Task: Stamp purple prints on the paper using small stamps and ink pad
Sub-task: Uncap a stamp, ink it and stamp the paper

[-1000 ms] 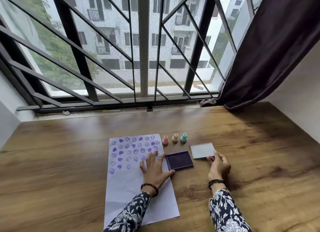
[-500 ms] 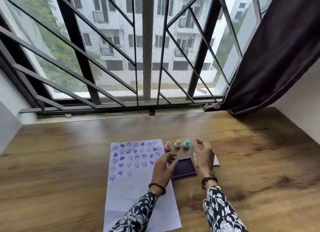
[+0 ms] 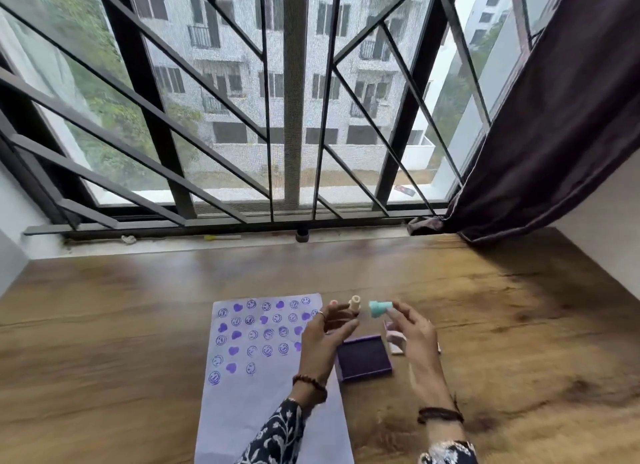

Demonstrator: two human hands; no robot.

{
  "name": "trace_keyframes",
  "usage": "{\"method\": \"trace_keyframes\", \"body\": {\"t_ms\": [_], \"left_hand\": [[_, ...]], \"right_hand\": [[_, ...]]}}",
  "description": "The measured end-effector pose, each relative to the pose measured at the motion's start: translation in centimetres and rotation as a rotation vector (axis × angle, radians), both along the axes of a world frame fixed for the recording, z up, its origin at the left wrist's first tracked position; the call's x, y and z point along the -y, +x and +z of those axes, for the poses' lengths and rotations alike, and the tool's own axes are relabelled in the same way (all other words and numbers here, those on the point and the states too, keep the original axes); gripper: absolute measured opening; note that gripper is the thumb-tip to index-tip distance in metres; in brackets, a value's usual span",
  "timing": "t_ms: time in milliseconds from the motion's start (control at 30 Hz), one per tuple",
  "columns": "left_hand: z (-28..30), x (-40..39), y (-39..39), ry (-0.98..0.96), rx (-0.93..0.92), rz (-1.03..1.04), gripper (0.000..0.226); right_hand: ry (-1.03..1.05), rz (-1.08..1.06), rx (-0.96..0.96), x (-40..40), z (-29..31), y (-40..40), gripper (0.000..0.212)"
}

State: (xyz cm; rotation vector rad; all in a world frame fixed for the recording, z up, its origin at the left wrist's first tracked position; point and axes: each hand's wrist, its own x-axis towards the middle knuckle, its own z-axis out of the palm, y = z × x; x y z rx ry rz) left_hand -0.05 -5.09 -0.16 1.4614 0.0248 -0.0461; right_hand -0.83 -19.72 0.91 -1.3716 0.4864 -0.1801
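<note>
Paper (image 3: 263,404) w/ purple prints, bottom edge cut off. L hand (image 3: 323,339) fingers loosely spread, hiding pink stamp (image 3: 333,303) mostly. Beige stamp (image 3: 354,303) upright. Pad (image 3: 363,358) open btwn hands. R hand (image 3: 414,339) pinching teal stamp (image 3: 379,307), tilted, blurred. Lid (image 3: 394,342) partly hidden.

Right hand (image 3: 414,339) pinches teal stamp (image 3: 378,308) above ink pad (image 3: 364,358); left hand (image 3: 323,339) on paper (image 3: 256,404)

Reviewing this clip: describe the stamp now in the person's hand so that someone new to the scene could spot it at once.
Start at the white paper with purple prints lying on the wooden table; just right of it lies the open purple ink pad. Above the pad, the right hand holds the teal stamp tilted in its fingertips. Its neighbours, the beige stamp and the pink stamp, differ in colour.
</note>
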Motion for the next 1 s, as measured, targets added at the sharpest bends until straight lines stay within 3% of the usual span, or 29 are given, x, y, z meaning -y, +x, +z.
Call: {"method": "trace_keyframes", "body": {"t_ms": [100,300,867,1000], "left_hand": [[1.3,-0.3,-0.7,-0.103,0.012,-0.056,0.029],[3.1,-1.2,-2.2,-0.009,0.122,-0.141,0.036],[4.3,-2.8,-3.4,0.118,0.341,-0.121,0.035],[2.6,-3.5,-2.6,0.023,0.174,-0.081,0.028]], "right_hand": [[0.217,0.054,0.009,-1.0,0.9,-2.4,0.016],[0.474,0.089,0.074,-2.7,2.5,-4.9,0.018],[0.300,0.139,0.130,-4.2,3.6,-6.1,0.021],[0.422,0.049,0.013,-4.2,2.3,-5.8,0.017]]}}
